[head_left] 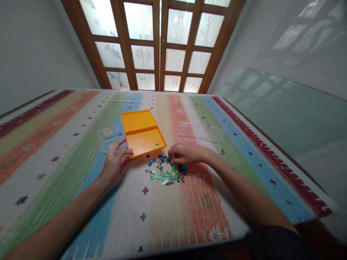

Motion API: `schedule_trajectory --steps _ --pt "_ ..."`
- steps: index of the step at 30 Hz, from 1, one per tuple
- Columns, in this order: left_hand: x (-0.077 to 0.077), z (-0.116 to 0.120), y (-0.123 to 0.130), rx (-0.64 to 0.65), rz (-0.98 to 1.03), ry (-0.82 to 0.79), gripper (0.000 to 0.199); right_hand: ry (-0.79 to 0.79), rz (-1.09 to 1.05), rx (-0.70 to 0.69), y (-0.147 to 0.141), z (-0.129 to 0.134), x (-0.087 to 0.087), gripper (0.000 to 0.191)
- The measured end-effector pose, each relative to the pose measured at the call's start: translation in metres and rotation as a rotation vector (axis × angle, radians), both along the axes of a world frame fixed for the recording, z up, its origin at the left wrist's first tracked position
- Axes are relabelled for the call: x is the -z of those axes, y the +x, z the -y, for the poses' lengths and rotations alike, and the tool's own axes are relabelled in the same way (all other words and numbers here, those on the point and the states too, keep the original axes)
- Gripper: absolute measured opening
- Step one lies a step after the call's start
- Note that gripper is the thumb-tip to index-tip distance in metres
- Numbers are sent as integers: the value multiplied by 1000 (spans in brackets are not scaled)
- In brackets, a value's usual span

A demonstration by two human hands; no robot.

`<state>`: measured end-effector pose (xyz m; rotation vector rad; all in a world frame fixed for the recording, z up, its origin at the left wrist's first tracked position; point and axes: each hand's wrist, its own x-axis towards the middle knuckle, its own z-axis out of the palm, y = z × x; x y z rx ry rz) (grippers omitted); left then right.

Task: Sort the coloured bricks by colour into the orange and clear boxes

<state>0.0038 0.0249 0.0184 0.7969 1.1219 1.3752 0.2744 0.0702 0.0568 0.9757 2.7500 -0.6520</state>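
Left grip (116,161): you have it closed around the near-left corner of the orange case (142,139), thumb at the rim and fingers along the outer side. Right grip (187,153): your fingers are curled inward and drawn close together, with the tips at the far-right part of the heap of small pieces (154,175). Whether a piece is pinched between those tips cannot be told, as the fingers hide the contact.

Status of the work: the orange case lies unfolded, and one green piece (157,144) is visible in its near half, towards the right side. Judged from this layout, little has been placed in the case. Most of the pieces remain loose, in blue, greens and brown, just beside the near edge of the case on the cloth-covered counter (130,224).

Surrounding items: a left clear box (107,134) stands with its lid raised, partly behind your left grip; some yellow shows within it. A right clear box (210,133), also unlidded, stands just beyond your right grip, which covers part of it. You have neither grip closed on these boxes.
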Motion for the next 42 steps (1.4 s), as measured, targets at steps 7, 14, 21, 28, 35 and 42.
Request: schedule_trajectory --steps 7,14,21,28,35,42 --pt "-2 1 1 -14 17 -1 62 67 94 27 -10 5 5 13" --pt "-1 0 1 -29 31 -1 57 150 92 27 -15 10 12 14" --pt "0 -1 -1 -23 35 15 56 24 -115 4 -13 12 -2 7" --pt "0 3 4 33 19 9 60 71 -420 117 -3 9 -15 9" --pt "-4 13 14 98 0 -34 62 263 -256 242 -5 5 -6 11" --pt "-6 13 14 82 13 -49 64 329 -322 278 -4 6 -4 14"
